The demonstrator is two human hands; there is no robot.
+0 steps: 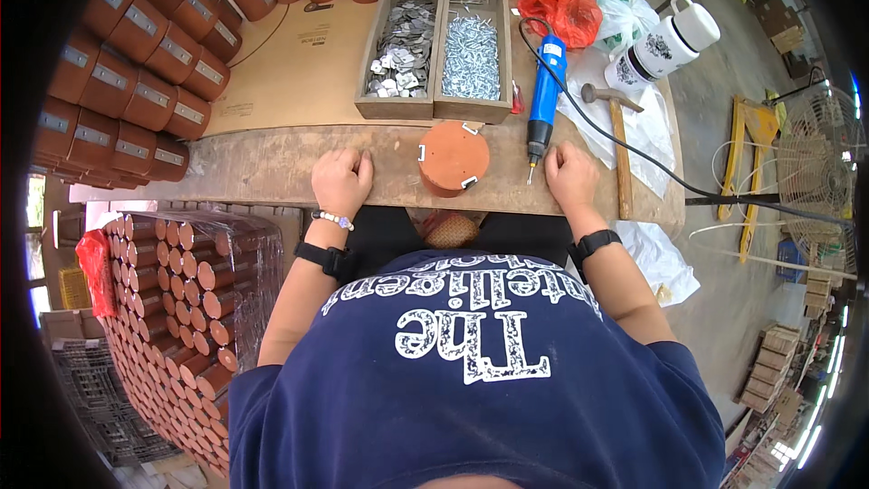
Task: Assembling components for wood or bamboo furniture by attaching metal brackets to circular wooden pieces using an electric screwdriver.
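My left hand (342, 183) rests on the bench's front edge, curled into a loose fist with nothing showing in it. On the other side, my right hand (572, 177) is also curled in a fist, close to the tip of a blue electric screwdriver (548, 81) but not around it. Between my hands stands a round reddish-brown cylinder (454, 156), with three small pale metal clips at the rim of its flat top. Neither hand touches it. Behind it, a two-part wooden tray (472, 109) holds flat metal clips (398, 45) and silvery screws (471, 59).
A hammer (621, 158) lies right of my right hand, beside the screwdriver's black cable (625, 142). Farther back are a white bottle (665, 43) and a red plastic bag (561, 4). Brown cylinders with metal strips (118, 81) are stacked far left; wrapped cylinders (181, 308) stand below them.
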